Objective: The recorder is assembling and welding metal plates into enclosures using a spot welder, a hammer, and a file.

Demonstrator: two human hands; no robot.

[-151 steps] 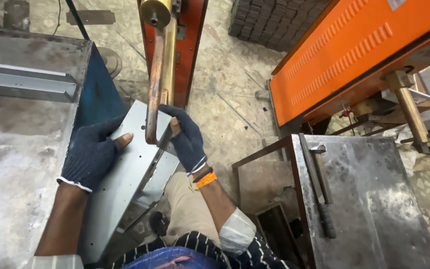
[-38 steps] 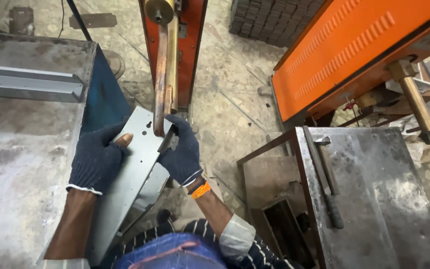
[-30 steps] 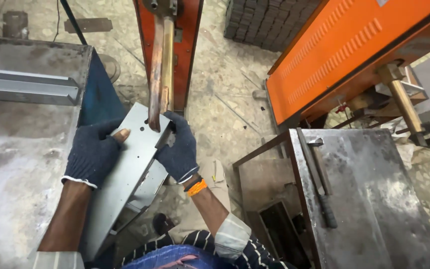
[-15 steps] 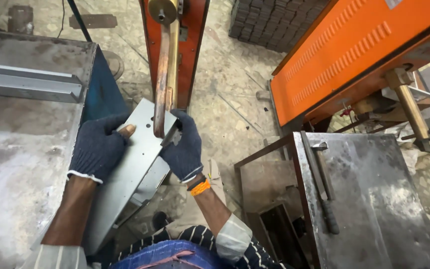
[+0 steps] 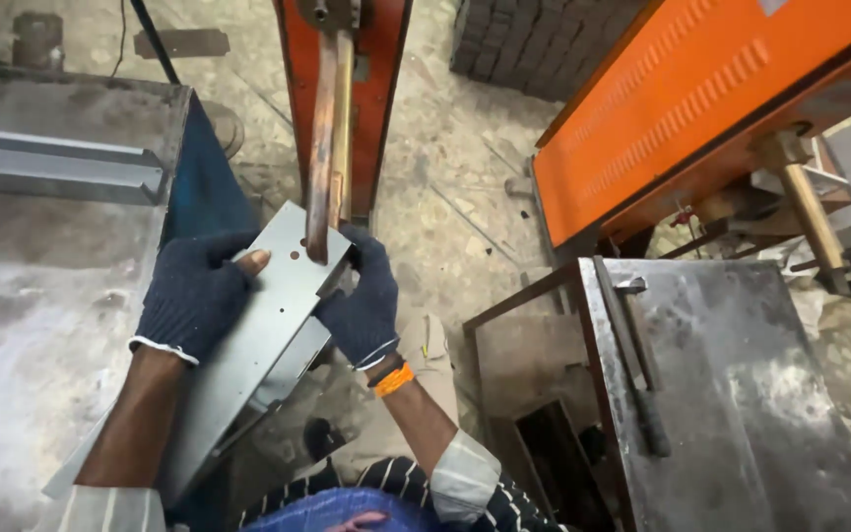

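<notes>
A long grey sheet-metal panel [image 5: 248, 345] with small holes slants from lower left up to the centre. My left hand [image 5: 192, 303], in a dark knit glove with one bare fingertip, grips its left edge. On the panel's right edge near the top is my right hand [image 5: 361, 300], gloved too, with an orange band at the wrist. A copper welding arm [image 5: 327, 138] comes down from an orange machine column [image 5: 376, 89], and its tip touches the panel's top end between my hands.
A worn steel table [image 5: 41, 296] with a grey metal channel [image 5: 51, 167] lies at left. At right stands a steel bench [image 5: 741, 394] with a dark tool on it, behind it a large orange machine housing [image 5: 701, 99]. The floor is concrete.
The panel and both hands shifted slightly under the copper arm between frames, with the camera swaying. Both hands keep their grip on the panel.
</notes>
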